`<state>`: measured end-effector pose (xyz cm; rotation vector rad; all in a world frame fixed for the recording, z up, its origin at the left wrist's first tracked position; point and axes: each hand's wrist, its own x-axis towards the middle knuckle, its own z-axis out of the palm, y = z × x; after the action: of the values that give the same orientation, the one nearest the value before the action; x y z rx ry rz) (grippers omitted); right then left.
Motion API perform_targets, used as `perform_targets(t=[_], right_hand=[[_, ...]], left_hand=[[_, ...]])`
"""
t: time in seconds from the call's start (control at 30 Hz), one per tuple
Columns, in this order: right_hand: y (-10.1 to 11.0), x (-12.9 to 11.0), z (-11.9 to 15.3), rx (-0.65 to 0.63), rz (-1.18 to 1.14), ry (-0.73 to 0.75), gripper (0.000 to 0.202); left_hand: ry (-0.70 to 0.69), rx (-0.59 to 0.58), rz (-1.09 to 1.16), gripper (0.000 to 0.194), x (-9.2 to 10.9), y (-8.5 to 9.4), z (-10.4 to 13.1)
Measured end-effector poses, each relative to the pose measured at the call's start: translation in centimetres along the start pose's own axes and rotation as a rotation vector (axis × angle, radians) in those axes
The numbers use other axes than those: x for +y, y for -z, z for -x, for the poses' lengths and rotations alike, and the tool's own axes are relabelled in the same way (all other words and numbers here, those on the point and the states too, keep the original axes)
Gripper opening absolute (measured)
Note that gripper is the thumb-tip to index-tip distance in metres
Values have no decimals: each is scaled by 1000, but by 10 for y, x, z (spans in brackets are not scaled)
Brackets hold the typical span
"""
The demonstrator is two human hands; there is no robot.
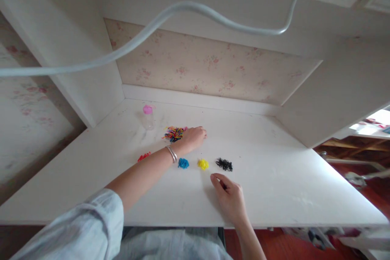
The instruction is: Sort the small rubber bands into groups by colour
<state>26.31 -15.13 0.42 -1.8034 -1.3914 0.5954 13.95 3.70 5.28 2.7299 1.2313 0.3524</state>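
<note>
A mixed heap of small coloured elastic bands (pixel 174 133) lies towards the back of the white table. My left hand (pixel 193 137) reaches across it, just to its right, with the fingers curled together; whatever they hold, if anything, is hidden. Sorted by colour, four small heaps form a row nearer me: red bands (pixel 144 157), partly behind my left forearm, blue bands (pixel 183 163), yellow bands (pixel 202 164) and black bands (pixel 224 164). Below the yellow and black heaps, my right hand (pixel 229 197) rests with thumb and forefinger pinched; nothing can be made out between them.
A clear bottle with a pink lid (pixel 148 109) stands at the back left. White panels (pixel 329 89) wall in the table's sides, with a floral back wall (pixel 195 65) behind. A thick white cable (pixel 189 6) crosses the upper view.
</note>
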Motion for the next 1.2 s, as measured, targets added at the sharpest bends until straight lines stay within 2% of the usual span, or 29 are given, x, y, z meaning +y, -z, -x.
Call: perform_targets(t=[0.1,0.2,0.3,0.4,0.5,0.57,0.73,0.87,1.03,1.1,1.2], right_hand=[[-1,0,0,0,17,13,45],[-1,0,-1,6,37,16,47],[-2,0,-1,6,67,9,47],[-3,0,-2,-6,83,0,46],[-5,0,-3,-2,100,-2,46],[-6,0,-3,2,121,5,46],[-6,-4,-3,-9,157,12,45],[-8,-4,-3,-1,161,13,44],[-8,-2,-5,17,151,-20,46],[-7,-9,-8,18,165,-6,46],[-4,-32,-19,-48,258,111,42]], left_hand=[[8,61,22,32,-16,24,26],[39,128,35,35,-43,53,61],[97,281,85,35,-71,72,104],[188,310,80,32,-88,71,149],[292,281,52,31,-92,53,188],[323,281,34,28,-92,40,205],[388,264,-65,27,-95,23,219],[390,226,-108,30,-96,22,220],[402,265,-105,31,-96,23,225],[415,282,-96,31,-96,24,229],[426,293,-37,30,-92,23,239]])
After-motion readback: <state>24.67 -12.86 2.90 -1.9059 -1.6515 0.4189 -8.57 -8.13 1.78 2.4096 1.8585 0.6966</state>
